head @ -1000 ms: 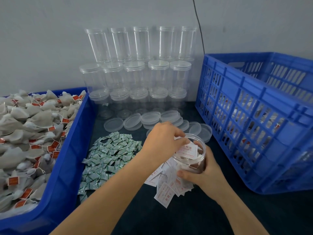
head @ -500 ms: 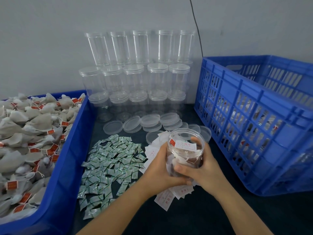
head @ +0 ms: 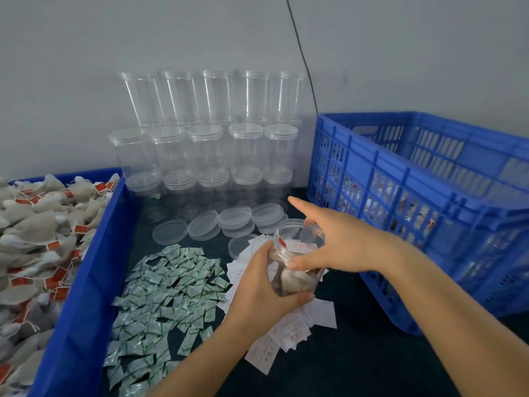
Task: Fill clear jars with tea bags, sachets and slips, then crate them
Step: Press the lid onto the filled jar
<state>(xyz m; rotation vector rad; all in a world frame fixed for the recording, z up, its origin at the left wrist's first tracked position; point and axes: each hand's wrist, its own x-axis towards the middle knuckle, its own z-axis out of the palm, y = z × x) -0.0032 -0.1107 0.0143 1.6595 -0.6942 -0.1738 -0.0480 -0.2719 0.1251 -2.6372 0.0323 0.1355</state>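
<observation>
Left hand (head: 264,285) wraps the filled jar (head: 297,260) steady, so right hand (head: 335,239), fingers spread, reaches toward the lids (head: 234,217) at 11 o'clock.

We see a blue slatted crate (head: 415,179) and a solid blue bin (head: 86,282) on a dark teal tabletop (head: 357,368). The tea bags (head: 34,224) are beige-grey with orange-red tags. The sachets (head: 160,296) are white with green print, the slips (head: 289,333) white with red print. The stacked jars (head: 206,144) and loose lids (head: 217,224) are colourless, against a pale grey wall (head: 114,38) with a black cable (head: 303,58).
</observation>
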